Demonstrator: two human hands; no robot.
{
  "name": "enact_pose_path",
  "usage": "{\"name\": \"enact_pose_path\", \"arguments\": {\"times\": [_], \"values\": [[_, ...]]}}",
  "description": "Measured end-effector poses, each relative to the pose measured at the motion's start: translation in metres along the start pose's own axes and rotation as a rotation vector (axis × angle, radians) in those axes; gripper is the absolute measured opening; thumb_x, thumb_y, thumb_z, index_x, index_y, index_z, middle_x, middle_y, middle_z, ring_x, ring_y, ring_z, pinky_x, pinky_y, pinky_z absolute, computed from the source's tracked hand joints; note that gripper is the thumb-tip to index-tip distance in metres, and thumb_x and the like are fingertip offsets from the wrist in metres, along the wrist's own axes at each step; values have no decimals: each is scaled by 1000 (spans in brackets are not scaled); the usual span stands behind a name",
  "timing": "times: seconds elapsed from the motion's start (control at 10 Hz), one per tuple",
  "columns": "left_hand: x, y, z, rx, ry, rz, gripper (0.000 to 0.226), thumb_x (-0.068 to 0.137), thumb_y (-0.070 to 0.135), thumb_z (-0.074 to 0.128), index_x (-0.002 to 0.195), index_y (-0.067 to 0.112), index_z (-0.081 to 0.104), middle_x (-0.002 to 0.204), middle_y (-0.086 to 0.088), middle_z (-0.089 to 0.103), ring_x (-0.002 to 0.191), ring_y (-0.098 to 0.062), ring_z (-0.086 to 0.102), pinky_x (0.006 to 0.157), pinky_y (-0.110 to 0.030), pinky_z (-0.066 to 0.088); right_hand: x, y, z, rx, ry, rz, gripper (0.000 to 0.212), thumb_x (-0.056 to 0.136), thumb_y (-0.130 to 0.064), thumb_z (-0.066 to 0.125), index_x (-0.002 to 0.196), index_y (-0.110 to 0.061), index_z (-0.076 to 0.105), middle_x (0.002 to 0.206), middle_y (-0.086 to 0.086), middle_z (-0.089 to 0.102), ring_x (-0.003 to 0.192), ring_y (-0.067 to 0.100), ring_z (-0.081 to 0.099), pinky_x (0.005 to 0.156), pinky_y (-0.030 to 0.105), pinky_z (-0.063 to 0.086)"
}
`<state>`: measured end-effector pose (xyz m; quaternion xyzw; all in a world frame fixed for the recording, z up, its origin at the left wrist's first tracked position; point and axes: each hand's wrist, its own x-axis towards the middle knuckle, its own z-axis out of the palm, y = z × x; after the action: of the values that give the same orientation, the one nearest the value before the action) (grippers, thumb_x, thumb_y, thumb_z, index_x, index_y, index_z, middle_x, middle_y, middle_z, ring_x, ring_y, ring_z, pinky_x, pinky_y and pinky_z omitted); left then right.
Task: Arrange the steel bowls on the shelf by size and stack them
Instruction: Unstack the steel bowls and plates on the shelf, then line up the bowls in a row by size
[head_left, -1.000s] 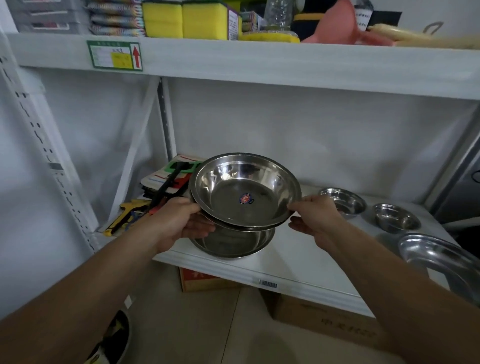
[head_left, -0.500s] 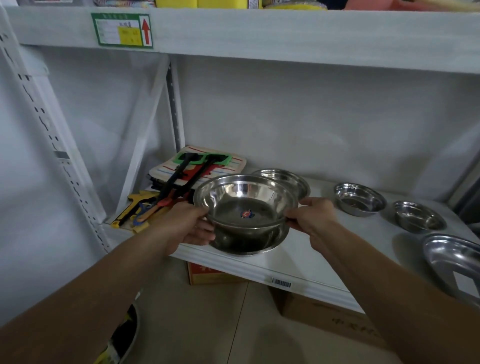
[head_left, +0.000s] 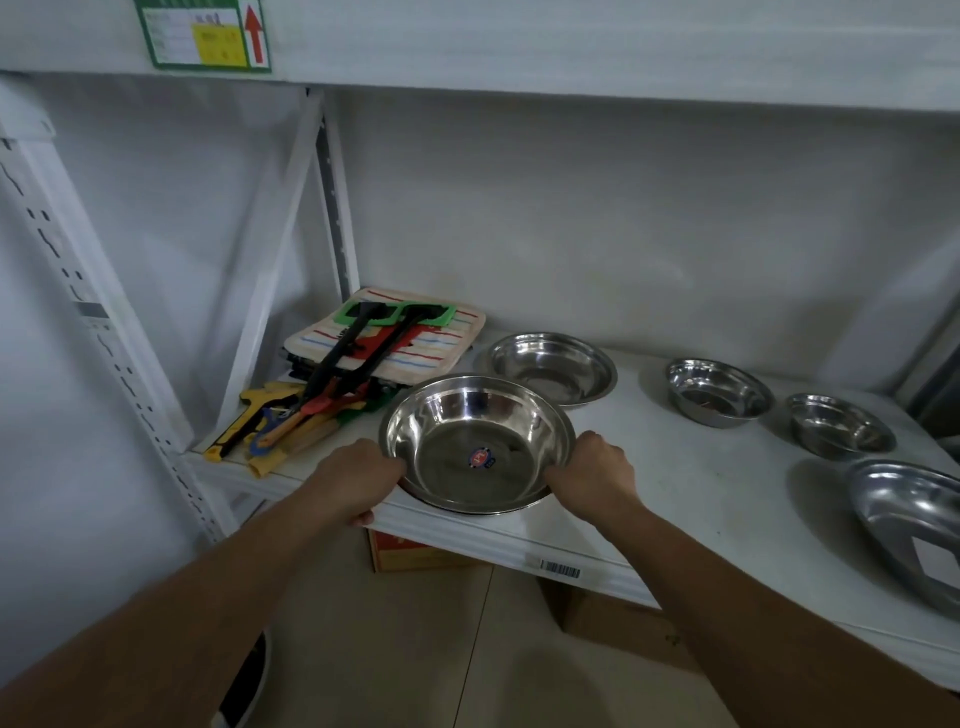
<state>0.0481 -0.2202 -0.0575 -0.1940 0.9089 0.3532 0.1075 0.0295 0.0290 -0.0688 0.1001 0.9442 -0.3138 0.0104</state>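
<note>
both forearms are extended forward toward the shelf's front edge. left hand (head_left: 358, 480) is curled closed, knuckles up; right hand (head_left: 597, 470) is likewise clenched, thumb side inward, wrists held level.

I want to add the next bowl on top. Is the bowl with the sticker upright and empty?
Yes: the stickered bowl sits mouth up, nested in a lower bowl, with only a sticker inside.

White shelving against a pale wall.
Dim light is falling on the shelf (head_left: 675, 499), beige tiled floor (head_left: 415, 649) showing below.
</note>
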Motion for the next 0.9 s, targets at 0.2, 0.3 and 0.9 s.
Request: {"name": "enact_pose_path", "arguments": {"times": [0.2,0.3,0.9], "values": [[-1,2,4,78,-3,-5,27,91,34,59,85,8,60,67,-9,58,50,-24,60,54,-29,48,3,7,4,31,-36,-34,28,84,-27,59,105,-8,61,92,9,70,80,26,68,65,35,57],[-6,13,-5,140,-16,-7,27,92,38,62,82,13,59,67,-5,52,52,-18,51,49,-26,44,3,15,-5,37,-54,-53,33,90,-32,61,113,-9,63,91,6,69,81,25,69,77,40,62],[30,260,218,-1156,-252,-235,44,102,39,50,137,11,51,104,-16,52,65,-22,51,74,-40,56,-23,187,-162,1175,-41,397,14,94,0,64,105,8,67,75,18,66,58,22,62,49,28,56]]}}
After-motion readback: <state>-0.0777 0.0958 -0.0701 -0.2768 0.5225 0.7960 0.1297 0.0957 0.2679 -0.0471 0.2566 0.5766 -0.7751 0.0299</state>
